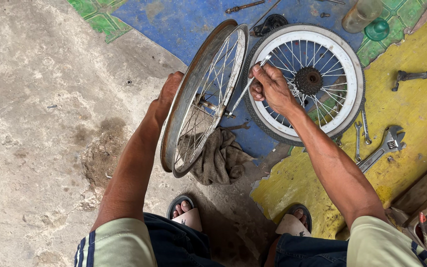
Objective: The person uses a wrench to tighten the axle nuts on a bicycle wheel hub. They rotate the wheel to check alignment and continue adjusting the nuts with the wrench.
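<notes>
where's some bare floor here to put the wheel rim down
Bare concrete lies wide open left of the left hand and upright rim. It is crowded right: tyred wheel, spanners, adjustable wrench, rag.

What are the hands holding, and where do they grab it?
The left hand holds the bare wheel rim upright by its outer edge. The right hand grips a thin metal tool near its upper end.

Both arms are bare below short pale-green sleeves, the one at the lower left of the frame edged with dark blue and white stripes, above dark blue trousers and dark open-toed sandals with pale insoles at the bottom centre.
</notes>
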